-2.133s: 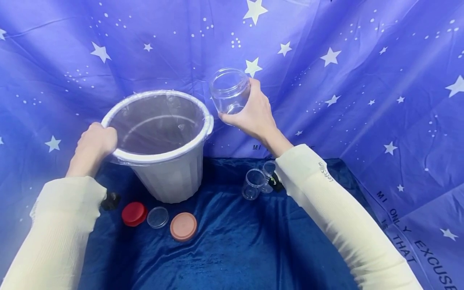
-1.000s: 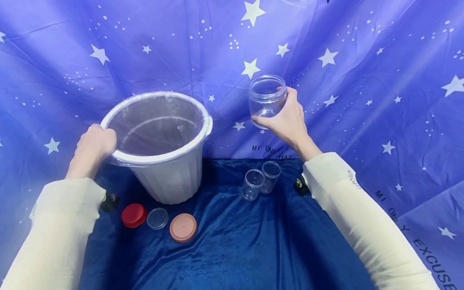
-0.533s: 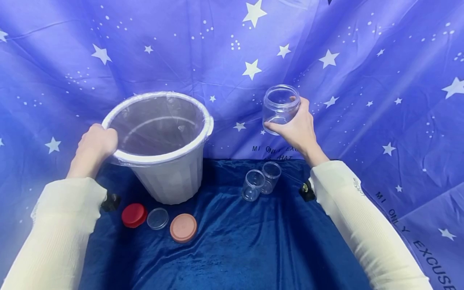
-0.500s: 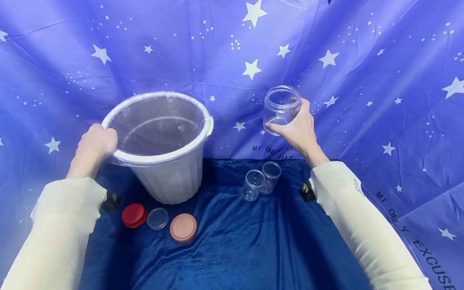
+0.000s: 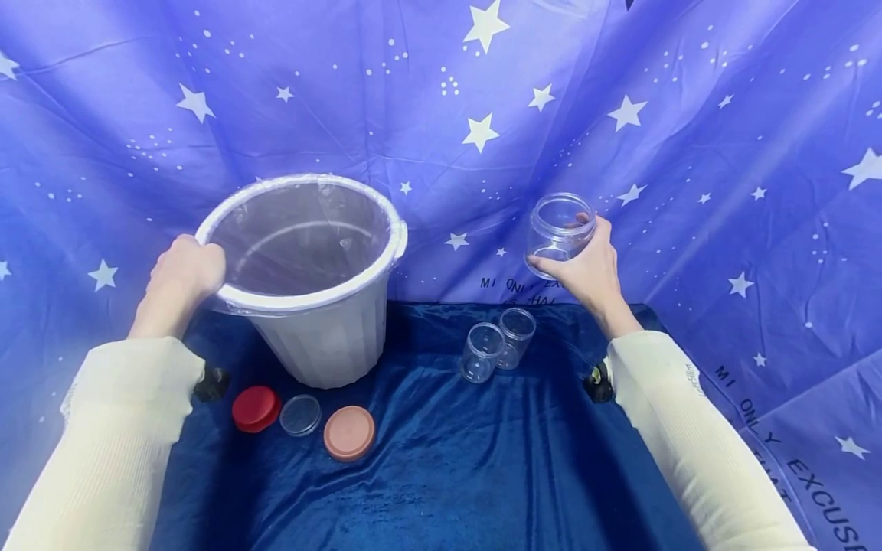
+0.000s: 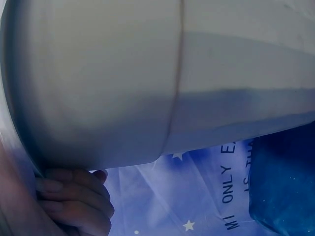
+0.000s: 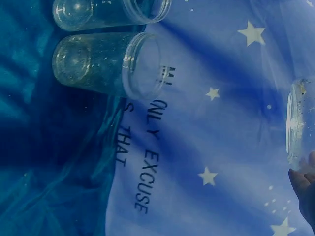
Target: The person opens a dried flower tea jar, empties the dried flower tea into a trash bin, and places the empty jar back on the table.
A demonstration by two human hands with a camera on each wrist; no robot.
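In the head view my left hand (image 5: 184, 275) grips the left rim of a white trash can (image 5: 324, 337) with a clear liner over its edge. Its curled fingers (image 6: 78, 201) show under the rim in the left wrist view. My right hand (image 5: 589, 268) holds a clear, lidless plastic jar (image 5: 560, 229) upright in the air, right of the can. Only part of that jar (image 7: 300, 123) shows in the right wrist view. Below it, two more clear jars stand side by side on the cloth, a front jar (image 5: 480, 356) and a back jar (image 5: 517, 337).
Before the can lie a red lid (image 5: 256, 409), a clear lid (image 5: 300, 415) and a peach-coloured lid (image 5: 349, 433) in a row. Dark blue cloth (image 5: 441, 482) covers the surface. A purple star-patterned curtain (image 5: 427, 76) hangs behind and at the sides.
My right hand has carried the jar away from the can's rim, to the right and then down. The left hand keeps its grip on the can, which stays in place.
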